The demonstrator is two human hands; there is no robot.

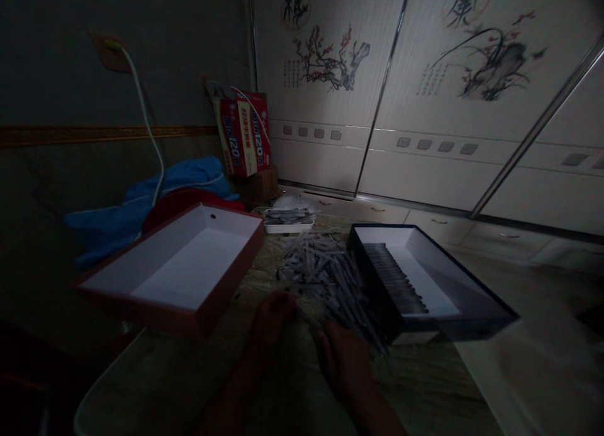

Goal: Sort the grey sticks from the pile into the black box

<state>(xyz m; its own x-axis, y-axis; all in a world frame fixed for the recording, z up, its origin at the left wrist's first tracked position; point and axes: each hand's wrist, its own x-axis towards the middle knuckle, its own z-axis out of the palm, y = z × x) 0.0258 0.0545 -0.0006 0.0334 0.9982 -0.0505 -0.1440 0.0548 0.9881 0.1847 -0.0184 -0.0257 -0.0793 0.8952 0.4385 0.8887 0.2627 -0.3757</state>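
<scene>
In the dim head view my right hand [343,357] is closed around a slim, grey pen-like stick [307,318]. My left hand [274,313] is pinched at the stick's far end; its exact grip is too dark to make out. Just beyond both hands spreads a loose pile of similar pen-like sticks [325,266], some grey and some darker. To the right stands an open dark box [467,326], with a row of dark sticks [396,279] laid side by side along its left part. A shallow reddish box [202,319] with a white inside lies open on the left.
A white tray [289,228] with more sticks sits behind the pile on the table [189,385]. Blue cloth [189,175] lies behind the reddish box. A white cable [144,109] hangs from a wall socket. Red-and-white cartons [245,134] stand beside the sliding wardrobe doors [321,159].
</scene>
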